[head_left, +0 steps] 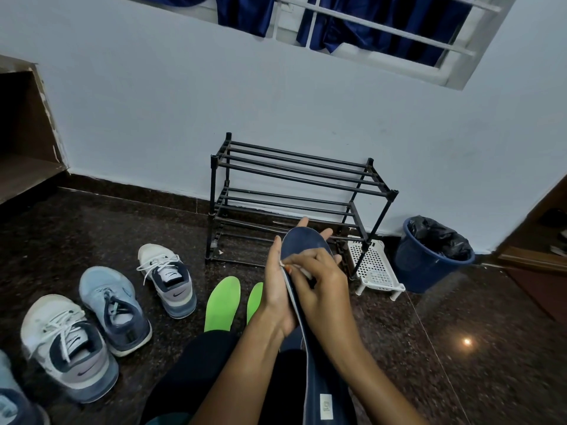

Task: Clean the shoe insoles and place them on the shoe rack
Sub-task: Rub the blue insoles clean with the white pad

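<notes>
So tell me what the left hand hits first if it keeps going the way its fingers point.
Probably the shoe rack: the left hand, cradling the navy insole, points its fingers at the lower bars, though depth is unclear.

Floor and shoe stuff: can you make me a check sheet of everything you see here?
Surface: dark speckled floor, shiny, a light glint on it.
Job's things: blue insole held up; two green insoles lying on the floor; black shoe rack against the wall, shelves bare.
Clutter: sneakers at left; white basket and blue bin beside the rack.
Grippers: left hand cradles the blue insole; right hand presses something small and white on it.
Cables: nothing seen.
Surroundings: pale wall, barred window, blue curtains.
</notes>
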Tool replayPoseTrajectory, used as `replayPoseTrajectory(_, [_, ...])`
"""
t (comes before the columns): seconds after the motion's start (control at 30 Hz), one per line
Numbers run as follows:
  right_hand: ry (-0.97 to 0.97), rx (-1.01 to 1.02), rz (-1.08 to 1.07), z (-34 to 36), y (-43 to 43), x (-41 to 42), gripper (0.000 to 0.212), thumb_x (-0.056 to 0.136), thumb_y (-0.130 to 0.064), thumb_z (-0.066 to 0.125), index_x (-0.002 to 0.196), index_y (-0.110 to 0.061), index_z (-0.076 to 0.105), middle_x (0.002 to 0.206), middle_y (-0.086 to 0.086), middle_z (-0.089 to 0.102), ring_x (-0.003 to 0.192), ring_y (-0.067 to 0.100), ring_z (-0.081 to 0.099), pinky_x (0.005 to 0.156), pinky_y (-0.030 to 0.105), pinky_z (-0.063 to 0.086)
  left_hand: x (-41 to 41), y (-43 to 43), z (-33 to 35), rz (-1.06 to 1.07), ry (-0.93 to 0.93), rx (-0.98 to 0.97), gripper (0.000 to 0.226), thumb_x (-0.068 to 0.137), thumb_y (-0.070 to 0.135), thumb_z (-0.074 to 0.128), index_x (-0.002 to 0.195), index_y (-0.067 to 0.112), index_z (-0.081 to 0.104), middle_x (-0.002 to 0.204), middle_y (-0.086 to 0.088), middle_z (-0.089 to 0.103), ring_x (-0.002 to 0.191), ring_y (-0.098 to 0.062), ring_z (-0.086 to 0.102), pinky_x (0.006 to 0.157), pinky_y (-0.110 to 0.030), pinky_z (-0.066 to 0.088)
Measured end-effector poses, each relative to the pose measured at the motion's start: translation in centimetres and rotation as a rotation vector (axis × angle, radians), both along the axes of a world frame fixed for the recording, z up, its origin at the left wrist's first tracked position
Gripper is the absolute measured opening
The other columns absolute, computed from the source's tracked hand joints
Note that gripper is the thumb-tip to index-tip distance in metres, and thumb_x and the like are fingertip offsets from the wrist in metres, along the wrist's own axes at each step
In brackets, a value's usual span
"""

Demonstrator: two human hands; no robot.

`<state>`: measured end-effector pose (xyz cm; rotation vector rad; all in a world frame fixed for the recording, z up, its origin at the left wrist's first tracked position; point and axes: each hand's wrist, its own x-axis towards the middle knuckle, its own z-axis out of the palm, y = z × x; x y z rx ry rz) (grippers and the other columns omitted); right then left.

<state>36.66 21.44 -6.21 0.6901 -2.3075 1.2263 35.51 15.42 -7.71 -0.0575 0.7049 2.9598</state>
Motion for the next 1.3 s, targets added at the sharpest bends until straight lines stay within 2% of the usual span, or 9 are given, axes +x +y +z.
replayPoseTrajectory(0.13, [0.032, 0.004, -0.028, 0.3, 0.1, -0.2, 0.014, 0.077, 0.002, 0.058, 0.079, -0.003, 0.07, 0.078, -0.003, 0.053, 0.076, -0.006, 0.05, 0.075, 0.002, 0.034, -0.3, 0.4, -0.3, -0.018, 0.068, 0.007, 0.048, 0.098, 0.046, 0.023, 0.115, 0.033, 0.067, 0.124, -0.004, 0.065, 0.127, -0.035, 0.049, 0.116, -0.05, 0.024])
replayPoseTrajectory(0.4, [0.048, 0.074, -0.096, 1.4, 0.1, -2.2, 0.014, 0.083, 0.002, 0.061, 0.087, -0.008, 0.069, 0.086, -0.001, 0.055, 0.083, 0.013, 0.054, 0.072, 0.008, 0.038, 0.0, 0.5, 0.2, 0.001, 0.053, 0.105, 0.043, 0.081, 0.039, 0.047, 0.112, 0.019, 0.071, 0.13, -0.008, 0.055, 0.121, -0.022, 0.051, 0.114, -0.037, 0.027])
replayPoseTrajectory(0.5, [0.03, 0.03, -0.066, 1.1, -0.2, -1.6, 0.016, 0.08, 0.008, 0.06, 0.084, -0.004, 0.069, 0.083, 0.001, 0.055, 0.078, 0.005, 0.053, 0.074, 0.003, 0.036, 0.0, 0.3, 0.0, -0.023, 0.047, 0.048, 0.045, 0.091, 0.045, 0.038, 0.12, 0.026, 0.067, 0.131, -0.005, 0.06, 0.132, -0.029, 0.044, 0.118, -0.047, 0.019])
replayPoseTrajectory(0.63, [-0.003, 0.041, 0.003, 0.3, 0.2, -0.5, 0.016, 0.077, 0.006, 0.063, 0.08, -0.008, 0.071, 0.079, -0.001, 0.058, 0.076, -0.002, 0.052, 0.075, 0.003, 0.035, -0.2, -0.3, -0.3, -0.017, 0.055, -0.026, 0.056, 0.093, 0.062, 0.021, 0.124, 0.033, 0.058, 0.122, -0.002, 0.066, 0.121, -0.031, 0.055, 0.115, -0.05, 0.026])
replayPoseTrajectory(0.73, [-0.021, 0.03, 0.026, 0.0, 0.7, 0.0, 0.016, 0.077, 0.004, 0.064, 0.079, -0.01, 0.071, 0.08, 0.001, 0.062, 0.077, 0.0, 0.055, 0.075, 0.003, 0.036, -0.1, -0.4, -0.1, -0.02, 0.066, -0.033, 0.054, 0.092, 0.061, 0.025, 0.126, 0.032, 0.056, 0.125, -0.003, 0.064, 0.105, -0.027, 0.063, 0.111, -0.05, 0.031])
replayPoseTrajectory(0.83, [0.014, 0.035, -0.019, 0.2, 0.7, -0.5, 0.015, 0.077, 0.005, 0.063, 0.08, -0.008, 0.07, 0.08, -0.001, 0.058, 0.078, 0.002, 0.053, 0.075, 0.002, 0.035, 0.1, -0.2, 0.1, -0.032, 0.058, -0.05, 0.051, 0.086, 0.052, 0.037, 0.121, 0.026, 0.062, 0.123, -0.003, 0.066, 0.114, -0.026, 0.059, 0.111, -0.043, 0.032])
replayPoseTrajectory(0.93, [0.053, 0.034, -0.084, 0.9, 0.7, -2.1, 0.015, 0.079, 0.006, 0.062, 0.084, -0.006, 0.069, 0.082, -0.002, 0.054, 0.079, 0.013, 0.053, 0.074, 0.003, 0.034, 0.3, 0.1, 0.0, -0.043, 0.04, -0.044, 0.047, 0.084, 0.046, 0.044, 0.103, 0.016, 0.074, 0.109, -0.005, 0.071, 0.099, -0.018, 0.067, 0.094, -0.029, 0.047])
replayPoseTrajectory(1.1, [0.096, 0.02, -0.142, 1.5, 0.6, -3.5, 0.013, 0.085, 0.001, 0.058, 0.089, -0.007, 0.068, 0.085, -0.005, 0.051, 0.084, 0.018, 0.054, 0.074, 0.006, 0.035, 0.2, 0.1, -0.5, -0.016, 0.039, -0.067, 0.04, 0.083, 0.042, 0.048, 0.098, 0.01, 0.067, 0.084, -0.007, 0.071, 0.075, -0.017, 0.069, 0.065, -0.024, 0.056])
replayPoseTrajectory(1.3, [0.124, 0.004, -0.096, 0.3, -0.1, -1.8, 0.013, 0.081, 0.001, 0.059, 0.084, -0.006, 0.069, 0.082, -0.005, 0.052, 0.079, 0.015, 0.054, 0.073, 0.006, 0.036, 0.2, -0.5, -0.3, -0.025, 0.026, -0.052, 0.06, 0.088, 0.056, 0.036, 0.112, 0.013, 0.071, 0.116, -0.004, 0.068, 0.103, -0.015, 0.066, 0.094, -0.027, 0.047])
